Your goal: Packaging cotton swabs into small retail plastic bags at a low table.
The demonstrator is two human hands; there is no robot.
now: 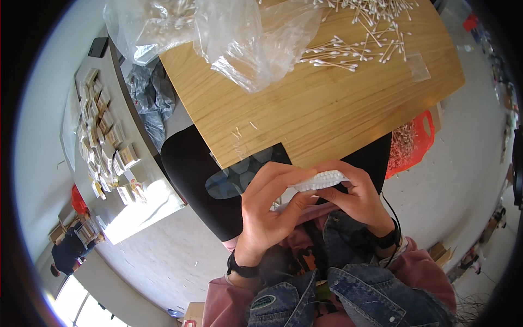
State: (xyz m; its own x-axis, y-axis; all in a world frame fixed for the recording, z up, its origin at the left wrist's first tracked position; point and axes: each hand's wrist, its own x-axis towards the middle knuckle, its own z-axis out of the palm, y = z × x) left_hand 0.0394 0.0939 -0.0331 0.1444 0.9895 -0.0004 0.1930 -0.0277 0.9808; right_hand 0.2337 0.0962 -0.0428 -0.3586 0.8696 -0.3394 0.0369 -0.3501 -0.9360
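Observation:
In front of my body, just off the near edge of the wooden table, I hold a bundle of cotton swabs between both hands. Its white tips are packed close together and face up; a clear wrapper seems to surround the lower part. My left hand is closed on the bundle's left side, with fingers over the top and thumb below. On the other side my right hand grips it between thumb and fingers. Loose cotton swabs lie scattered at the table's far right.
Clear plastic bags cover the table's far left. A red bag of swabs stands beyond the right edge. To the left, another table bears many small packs and a phone. A person is at the far lower left.

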